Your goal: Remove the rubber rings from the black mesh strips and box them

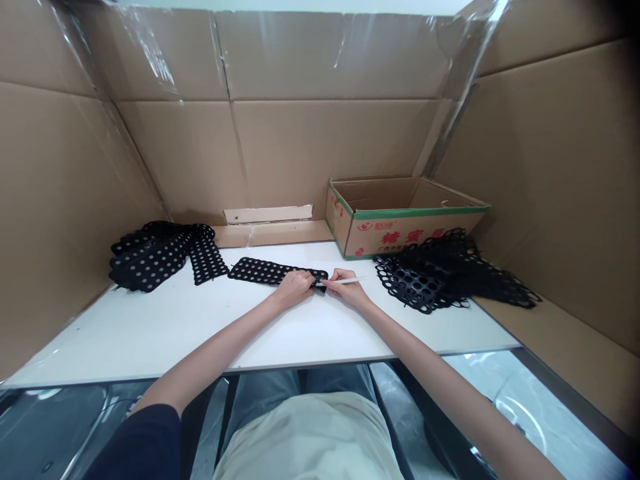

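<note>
A strip of black fabric with rows of round holes [265, 271] lies flat on the white table, its right end under my hands. My left hand [295, 288] is closed on that end, pressing it near the table. My right hand [349, 288] pinches a thin white pen-like stick [350, 280], held almost level with its tip at the strip's right end. The exact kind of the stick is too small to tell. My fingertips are close together, and part of the strip's end is hidden beneath them.
Left on the table [175, 333] is a pile of black dotted fabric strips [155, 257]. At right a heap of black large-holed mesh [430, 273] rests against an open cardboard box [400, 223] with green edges. Tall cardboard walls [325, 133] enclose the back and both sides.
</note>
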Demonstrator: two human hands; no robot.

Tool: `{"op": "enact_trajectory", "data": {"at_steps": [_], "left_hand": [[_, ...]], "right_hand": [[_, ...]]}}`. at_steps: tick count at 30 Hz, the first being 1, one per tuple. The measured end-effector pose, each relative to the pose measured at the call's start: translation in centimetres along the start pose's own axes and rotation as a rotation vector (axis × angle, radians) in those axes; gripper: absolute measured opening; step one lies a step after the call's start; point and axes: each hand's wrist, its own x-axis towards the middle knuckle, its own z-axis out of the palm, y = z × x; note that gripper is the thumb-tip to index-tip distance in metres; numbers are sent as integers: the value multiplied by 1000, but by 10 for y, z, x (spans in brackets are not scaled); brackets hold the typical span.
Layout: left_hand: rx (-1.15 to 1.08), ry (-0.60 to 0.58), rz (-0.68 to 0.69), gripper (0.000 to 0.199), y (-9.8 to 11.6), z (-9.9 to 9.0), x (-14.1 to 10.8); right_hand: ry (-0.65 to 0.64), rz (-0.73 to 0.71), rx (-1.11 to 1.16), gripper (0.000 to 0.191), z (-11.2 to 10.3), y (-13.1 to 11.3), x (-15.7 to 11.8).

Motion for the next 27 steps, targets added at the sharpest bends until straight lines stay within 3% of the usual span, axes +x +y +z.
{"op": "enact_trajectory", "data": {"at_steps": [6, 13, 17, 22, 27], "left_hand": [[-12, -9, 0, 10, 0, 2, 0], [-45, -4, -102, 13, 1, 2, 0], [-60, -16, -101, 14, -1, -5, -1], [-23, -101, -6, 12, -2, -12, -1], [29, -75, -43, 10, 8, -13, 3]], "right_hand": [[-29, -59, -88, 28, -3, 6, 2], [26, -99, -168, 24, -4, 3, 3], [78, -1, -81, 25, -3, -1, 4], [293, 129, 139, 31, -13, -4, 4], [218, 149, 77, 31, -17, -3, 1]]}}
